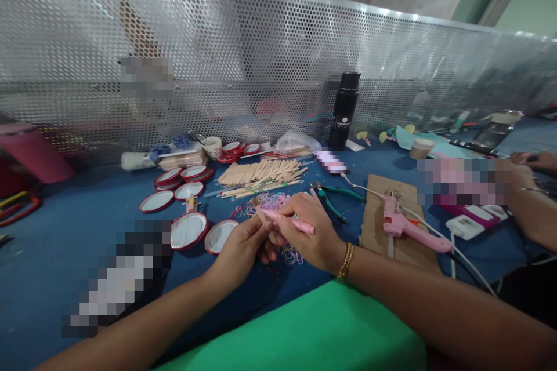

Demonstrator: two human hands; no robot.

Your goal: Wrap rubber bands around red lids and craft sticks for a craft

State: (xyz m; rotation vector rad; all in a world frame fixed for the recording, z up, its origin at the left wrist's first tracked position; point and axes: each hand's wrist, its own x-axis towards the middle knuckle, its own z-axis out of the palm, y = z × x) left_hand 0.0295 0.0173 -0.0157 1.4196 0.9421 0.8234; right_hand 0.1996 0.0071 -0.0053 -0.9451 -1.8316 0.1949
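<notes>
My left hand [243, 244] pinches a wooden craft stick [258, 208] upright at its fingertips. Closed around a slim pink pen-shaped tool [301, 224], my right hand [314, 235] brings it against the stick; whether its tip is a nib or a blade is too small to tell. Both hands meet above a loose pile of colourful small rubber bands [292, 254]. Red-rimmed metal lids [188, 231] lie left of the hands. Behind them is a heap of craft sticks [256, 173]. Teal-handled pliers [334, 204] rest just beyond my right hand.
A pink glue gun [402, 226] lies on cardboard [372, 217] at right, its cord trailing. A black bottle [345, 113] stands before the perforated metal screen [278, 52]. Another person's arm [533, 206] is at far right. Green material [304, 330] covers my lap.
</notes>
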